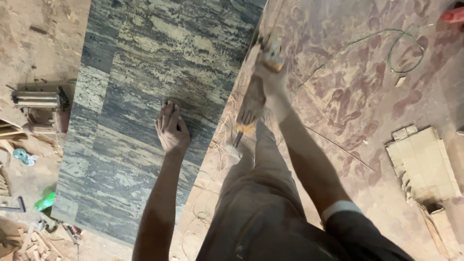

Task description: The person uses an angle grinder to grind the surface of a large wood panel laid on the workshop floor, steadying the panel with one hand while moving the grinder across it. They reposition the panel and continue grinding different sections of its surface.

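Left hand [171,128] rests flat, fingers together and unclenched, on the dark streaked laminate board [145,96]. Right hand [271,72], blurred, grasps a yellow power tool [270,54] at the board's right edge. Bare foot [251,106] stands beside that edge on the dusty floor [348,96]; green cord [406,48] lies farther right, near cardboard scraps [423,162].

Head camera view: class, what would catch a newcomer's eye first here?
The large dark streaked slab fills the left and centre, with the left hand pressed flat on it. At its right edge, the right hand grips a yellowish power tool. A green cord loops on the dusty floor, upper right.
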{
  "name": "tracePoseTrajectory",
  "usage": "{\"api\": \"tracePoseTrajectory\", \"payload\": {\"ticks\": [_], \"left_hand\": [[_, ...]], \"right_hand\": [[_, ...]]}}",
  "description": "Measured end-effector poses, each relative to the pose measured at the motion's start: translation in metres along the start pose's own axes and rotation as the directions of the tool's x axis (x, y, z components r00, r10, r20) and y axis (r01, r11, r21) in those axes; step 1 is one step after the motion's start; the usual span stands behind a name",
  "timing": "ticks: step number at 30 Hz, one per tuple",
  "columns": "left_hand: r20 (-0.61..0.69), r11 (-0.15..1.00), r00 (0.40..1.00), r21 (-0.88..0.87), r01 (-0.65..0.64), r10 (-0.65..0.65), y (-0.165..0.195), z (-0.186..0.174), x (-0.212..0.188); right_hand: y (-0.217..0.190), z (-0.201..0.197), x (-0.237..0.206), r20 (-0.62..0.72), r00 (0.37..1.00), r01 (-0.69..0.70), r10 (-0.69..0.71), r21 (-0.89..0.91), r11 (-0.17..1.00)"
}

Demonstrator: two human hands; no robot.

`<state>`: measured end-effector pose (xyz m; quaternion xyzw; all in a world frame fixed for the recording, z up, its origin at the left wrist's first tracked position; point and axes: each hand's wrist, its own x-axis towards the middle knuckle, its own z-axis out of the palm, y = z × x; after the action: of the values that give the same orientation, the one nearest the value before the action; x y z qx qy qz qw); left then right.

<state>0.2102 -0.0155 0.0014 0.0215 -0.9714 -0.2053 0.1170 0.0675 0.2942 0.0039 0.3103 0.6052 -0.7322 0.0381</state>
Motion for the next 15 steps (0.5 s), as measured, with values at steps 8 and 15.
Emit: {"api": "tracePoseTrajectory", "payload": {"ticks": [8,15], "left_hand": [[0.021,1.000,1.000,-0.008,0.000,0.000,0.001,0.000,-0.004],[-0.014,0.992,1.000,-0.125,-0.025,0.023,-0.004,-0.002,-0.002]], "right_hand": [[0.067,-0.012,-0.083,0.147,0.989,-0.044,0.004,0.272,0.961],[0.130,-0.029,-0.150,0.189,0.981,-0.064,0.031,0.172,0.983]]}}
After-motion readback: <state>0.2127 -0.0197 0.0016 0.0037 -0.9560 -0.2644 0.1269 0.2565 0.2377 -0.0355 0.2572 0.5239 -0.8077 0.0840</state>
